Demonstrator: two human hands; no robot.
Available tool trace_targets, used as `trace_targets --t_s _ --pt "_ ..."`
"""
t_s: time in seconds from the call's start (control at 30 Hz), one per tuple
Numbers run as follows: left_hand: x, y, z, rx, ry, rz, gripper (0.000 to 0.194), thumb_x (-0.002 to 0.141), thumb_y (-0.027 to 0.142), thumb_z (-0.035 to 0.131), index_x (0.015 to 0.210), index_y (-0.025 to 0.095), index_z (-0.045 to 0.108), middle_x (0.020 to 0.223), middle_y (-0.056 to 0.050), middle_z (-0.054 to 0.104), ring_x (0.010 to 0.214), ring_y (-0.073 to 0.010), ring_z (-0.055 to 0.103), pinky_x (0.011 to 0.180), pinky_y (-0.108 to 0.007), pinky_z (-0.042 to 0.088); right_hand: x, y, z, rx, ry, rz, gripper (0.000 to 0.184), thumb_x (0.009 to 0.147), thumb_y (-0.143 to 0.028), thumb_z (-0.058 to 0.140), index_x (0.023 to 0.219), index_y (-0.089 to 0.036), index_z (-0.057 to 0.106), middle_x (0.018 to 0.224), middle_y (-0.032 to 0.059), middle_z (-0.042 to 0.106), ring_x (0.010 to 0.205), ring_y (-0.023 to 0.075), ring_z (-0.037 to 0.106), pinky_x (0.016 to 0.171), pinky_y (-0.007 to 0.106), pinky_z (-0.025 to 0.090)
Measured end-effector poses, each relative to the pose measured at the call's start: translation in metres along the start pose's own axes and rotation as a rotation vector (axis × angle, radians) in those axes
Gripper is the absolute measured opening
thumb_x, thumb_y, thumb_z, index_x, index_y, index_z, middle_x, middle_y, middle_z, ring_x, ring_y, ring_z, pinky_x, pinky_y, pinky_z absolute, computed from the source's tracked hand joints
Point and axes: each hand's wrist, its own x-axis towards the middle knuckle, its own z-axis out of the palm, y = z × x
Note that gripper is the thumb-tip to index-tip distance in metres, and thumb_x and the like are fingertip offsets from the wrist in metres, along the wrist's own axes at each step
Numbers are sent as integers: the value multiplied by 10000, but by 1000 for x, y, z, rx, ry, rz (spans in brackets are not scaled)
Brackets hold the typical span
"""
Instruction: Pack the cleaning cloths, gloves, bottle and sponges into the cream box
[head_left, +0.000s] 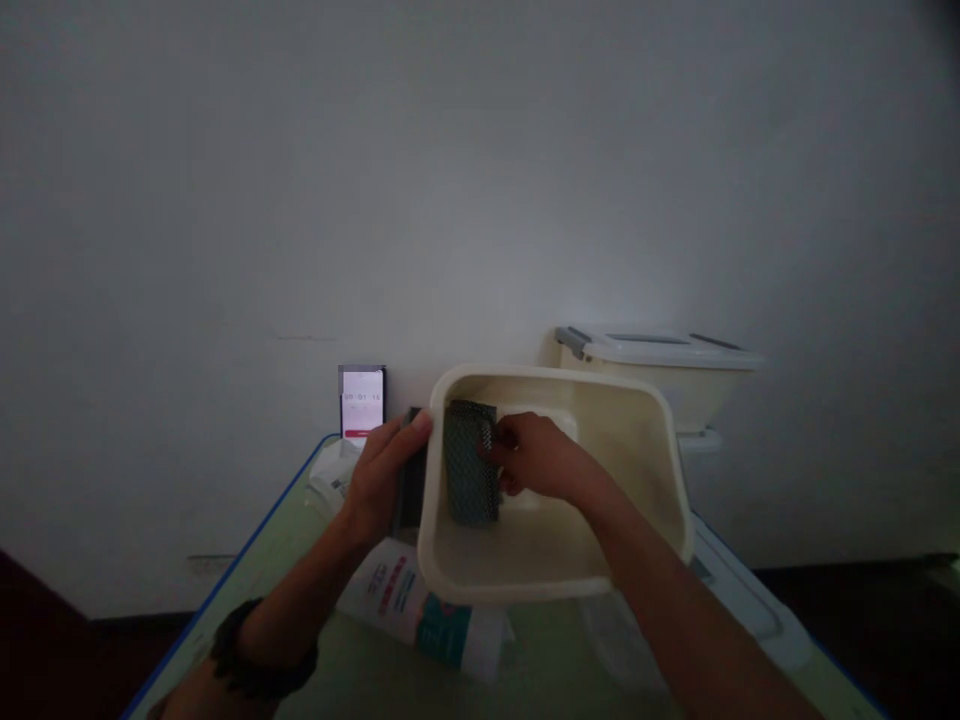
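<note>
A cream plastic storage bin (pixel 630 460) is tipped so that its open inside faces me. My left hand (pixel 379 475) grips the bin's left end, thumb near the rim, at a dark grey flat part (pixel 412 480) outside the wall. Inside, against the left wall, stands a dark patterned piece that looks like mesh (pixel 469 465). My right hand (pixel 536 455) reaches into the bin, its fingers bent and pinched at the right edge of this piece. The fingertips are partly hidden in shade.
A phone (pixel 362 400) with a lit timer stands by the wall. Behind to the right is a lidded bin (pixel 675 375). A white printed package (pixel 427 610) lies in front, a white bag (pixel 330 475) at left. A pale lid (pixel 750 590) lies right on the green table (pixel 255 590).
</note>
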Motion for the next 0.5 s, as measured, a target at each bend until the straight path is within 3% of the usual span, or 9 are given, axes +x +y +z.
trace_targets --t_s 0.1,0.2,0.4,0.5 --pt "-1 -7 5 -80 50 -14 308 653 455 652 610 168 548 499 27 536 439 -95 489 405 -204 396 2 -4 -9 -1 -149 49 164 825 -225 515 696 -146 577 579 56 668 545 163 665 500 252 536" --pt "-4 -17 16 -155 91 2 275 663 429 636 623 174 543 494 32 538 440 -102 495 421 -217 417 -1 -3 -14 -75 -203 101 176 846 -211 488 751 -131 612 620 62 691 567 152 674 521 242 545" --pt "-10 -27 31 -275 98 20 231 610 358 692 637 166 565 518 40 578 448 -105 518 431 -213 431 -23 -2 -21 -437 -18 118 140 804 -215 562 745 -129 655 700 143 695 728 236 683 654 326 504" --pt "-12 -27 32 -350 94 -23 234 597 358 706 617 165 576 498 34 578 422 -104 508 404 -209 412 -44 -10 -29 -588 22 84 237 801 -296 574 667 -117 653 643 142 669 724 267 666 670 369 467"
